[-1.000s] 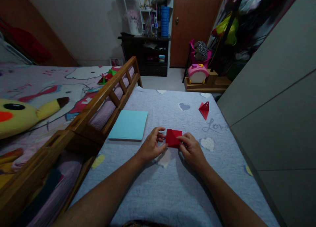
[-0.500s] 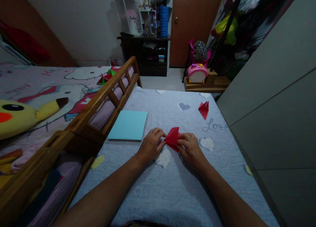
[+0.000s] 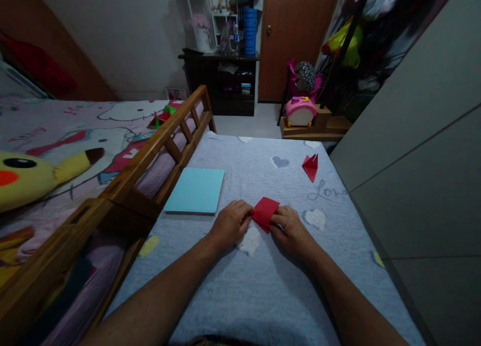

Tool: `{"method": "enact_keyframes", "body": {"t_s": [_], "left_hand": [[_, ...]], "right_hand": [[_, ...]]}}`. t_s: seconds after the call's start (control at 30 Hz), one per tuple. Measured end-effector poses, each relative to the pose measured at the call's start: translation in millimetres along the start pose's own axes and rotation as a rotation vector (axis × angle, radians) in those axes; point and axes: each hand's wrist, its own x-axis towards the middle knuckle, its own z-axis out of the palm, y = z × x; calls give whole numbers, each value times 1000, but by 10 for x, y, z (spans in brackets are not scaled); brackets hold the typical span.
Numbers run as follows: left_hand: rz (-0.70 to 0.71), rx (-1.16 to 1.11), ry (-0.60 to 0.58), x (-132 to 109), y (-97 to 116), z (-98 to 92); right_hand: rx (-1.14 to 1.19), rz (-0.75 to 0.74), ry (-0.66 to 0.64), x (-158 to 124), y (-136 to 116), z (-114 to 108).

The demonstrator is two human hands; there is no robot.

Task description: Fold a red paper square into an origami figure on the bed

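Observation:
A small piece of red folded paper (image 3: 265,212) is held between both hands, just above or on the bed's blue cover. My left hand (image 3: 233,220) pinches its left corner between thumb and fingers. At its right edge, my right hand (image 3: 288,226) grips the paper with the fingers partly tucked behind it. The paper looks like a flat, tilted square; its far side is hidden. Farther off to the right lies a second red folded-paper piece (image 3: 310,167) with pointed flaps. Left of my hands rests a light-blue square pad (image 3: 195,191).
A wooden bed rail (image 3: 150,158) runs along the left, with a yellow plush toy (image 3: 41,178) on the bed beyond. Pale cabinet doors (image 3: 421,175) border the right. Past the foot are a dark cabinet (image 3: 221,85) and a pink-and-white toy case (image 3: 301,113).
The red paper's upper flap has shifted right, so it now looks like a fuller square. My right fingers have moved in behind its right edge. My left hand stays at the left corner.

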Motion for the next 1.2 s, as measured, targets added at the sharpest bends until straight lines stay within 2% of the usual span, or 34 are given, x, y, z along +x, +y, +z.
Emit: {"method": "enact_keyframes", "body": {"t_s": [0.4,0.67,0.87,1.0,1.2], "left_hand": [[-75,12,1,-8,14,-14],[-98,-39,11,-3,3,-24],[-83,-71,89,26,-21,-13],[-96,-39,30,42,-1,-7],[-97,-274,43,32,3,-36]], "right_hand": [[57,80,-24,-1,-77,-71],[34,60,-37,-3,-69,-76],[35,45,4,-11,-36,-21],[55,42,8,-21,-13,-7],[104,8,109,-25,-3,-15]]}}
